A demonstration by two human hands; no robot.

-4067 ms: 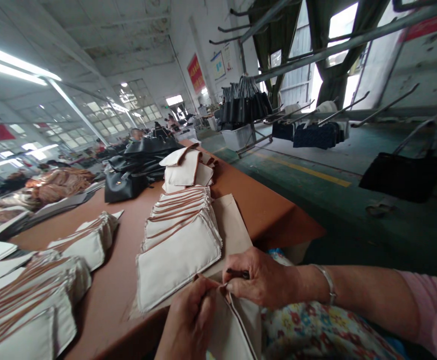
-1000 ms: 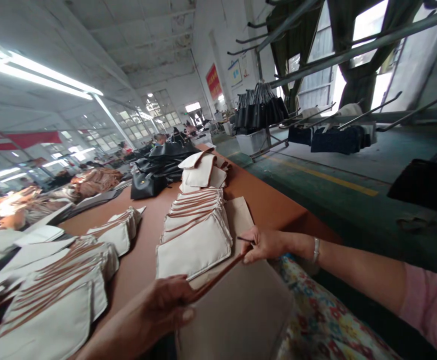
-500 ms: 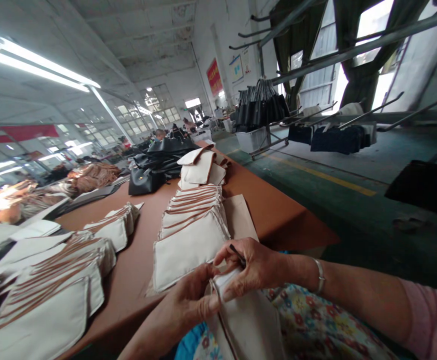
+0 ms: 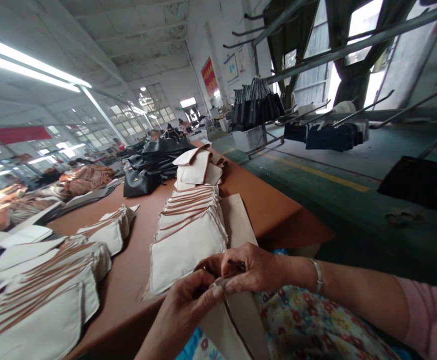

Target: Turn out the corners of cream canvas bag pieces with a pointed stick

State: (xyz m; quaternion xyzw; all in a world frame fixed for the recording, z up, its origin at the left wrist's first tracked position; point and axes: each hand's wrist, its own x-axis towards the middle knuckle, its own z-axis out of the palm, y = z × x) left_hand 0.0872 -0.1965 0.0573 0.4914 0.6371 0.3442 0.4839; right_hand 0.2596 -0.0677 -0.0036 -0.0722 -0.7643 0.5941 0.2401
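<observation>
Far behind the held fabric (image 4: 246, 315), blurred lettering (image 4: 208, 75) marks a banner (image 4: 212, 84).

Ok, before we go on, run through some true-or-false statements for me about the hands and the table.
1. The left hand and the right hand both grip the held piece. True.
2. The bracelet is on the left wrist. False: it is on the right wrist.
3. A small dark object is in the right hand. True.
4. The black handbag is on the floor. False: it is on the brown table.
5. The middle row of pale pieces shows brown edging. True.
6. The held piece lies flat on the brown table. False: it is in the hands, by the floral cloth.
</observation>
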